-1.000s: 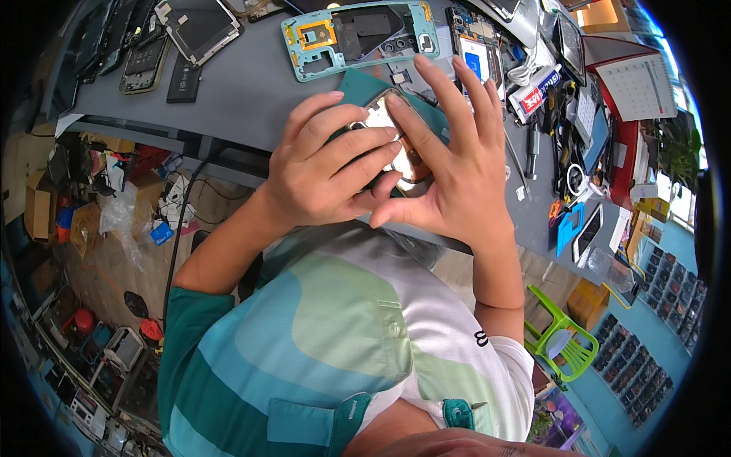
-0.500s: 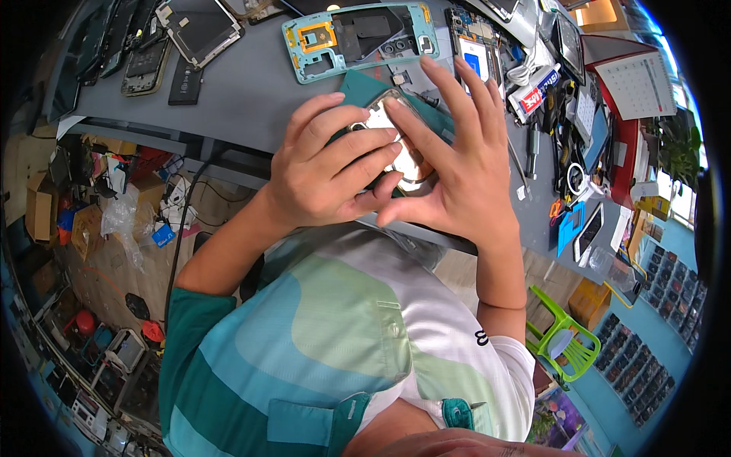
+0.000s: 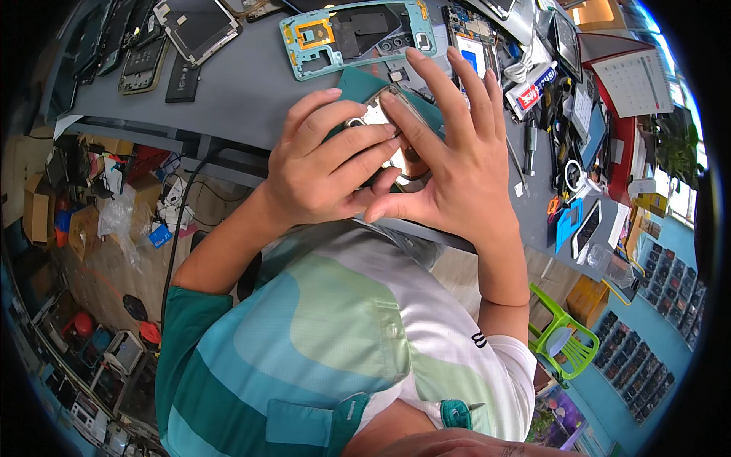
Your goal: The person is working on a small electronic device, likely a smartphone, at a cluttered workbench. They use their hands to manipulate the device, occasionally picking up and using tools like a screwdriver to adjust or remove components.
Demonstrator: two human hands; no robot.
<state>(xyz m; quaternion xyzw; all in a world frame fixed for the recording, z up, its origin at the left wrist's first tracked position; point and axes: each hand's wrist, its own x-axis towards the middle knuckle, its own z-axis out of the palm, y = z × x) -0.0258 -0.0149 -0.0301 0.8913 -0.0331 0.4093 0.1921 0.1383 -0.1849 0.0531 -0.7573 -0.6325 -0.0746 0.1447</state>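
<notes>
A phone frame (image 3: 405, 161) with a shiny metallic inner face lies tilted between my hands, over a teal mat (image 3: 358, 81). My left hand (image 3: 316, 160) curls its fingers around the frame's left side, the fingertips resting on its face. The right index fingertip touches the frame near its upper end. The other fingers of my right hand (image 3: 468, 164) are spread and raised, with the thumb stretched out below. The hands hide much of the frame, so any small part under the fingertips cannot be made out.
Beyond the mat lies a light-blue phone housing (image 3: 308, 65), with an opened phone (image 3: 472, 53) to its right. A black battery (image 3: 183, 80) and phone parts are at the left. Tools, a screwdriver (image 3: 531, 141) and a white phone (image 3: 586, 228) crowd the right.
The frame's lower face, bright with reflection before, now looks brownish and duller. Both hands keep nearly the same place; the right thumb has shifted slightly left.
</notes>
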